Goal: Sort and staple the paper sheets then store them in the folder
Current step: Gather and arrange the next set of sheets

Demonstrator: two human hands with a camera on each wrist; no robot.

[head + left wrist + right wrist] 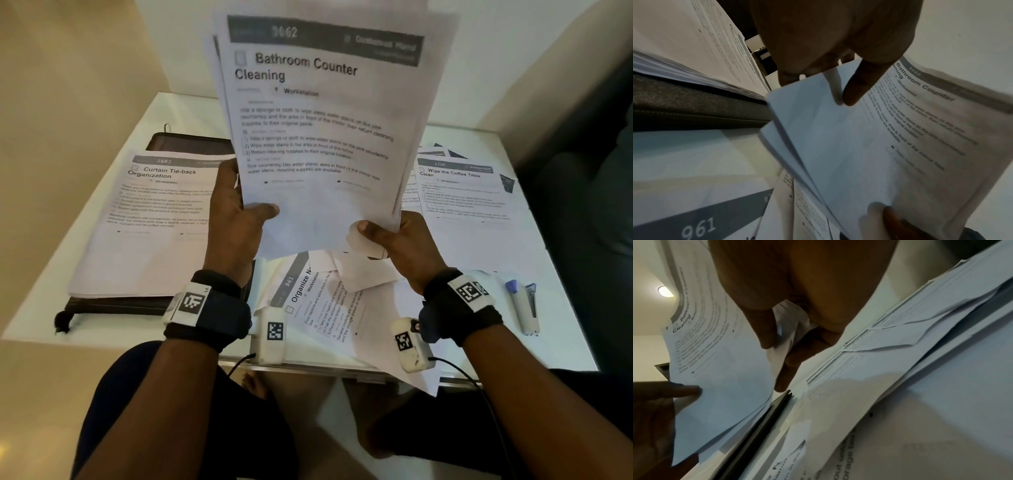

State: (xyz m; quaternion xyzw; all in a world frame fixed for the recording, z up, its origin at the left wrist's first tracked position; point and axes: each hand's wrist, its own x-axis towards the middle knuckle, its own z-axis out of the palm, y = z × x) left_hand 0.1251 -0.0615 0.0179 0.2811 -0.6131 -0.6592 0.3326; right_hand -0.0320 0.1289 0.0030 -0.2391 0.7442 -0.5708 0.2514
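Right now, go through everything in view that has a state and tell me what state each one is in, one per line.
Left hand: grips the held sheets at their lower left edge.
Right hand: pinches their lower right corner.
Held sheets: lifted off the table, upright, "Bathroom Counter Cleaning" in front.
Folder: flat on the table under the Curtain Tie-back stack.
Curtain Tie-back stack: lying face up.
Stapler: lying untouched at the right.
Loose sheets: scattered, overlapping.

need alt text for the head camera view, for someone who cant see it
Both hands, left hand and right hand, hold up a sheaf of sheets headed "Bathroom Counter Cleaning" over a white table. Below lie more sheets, a dark folder and a stapler.
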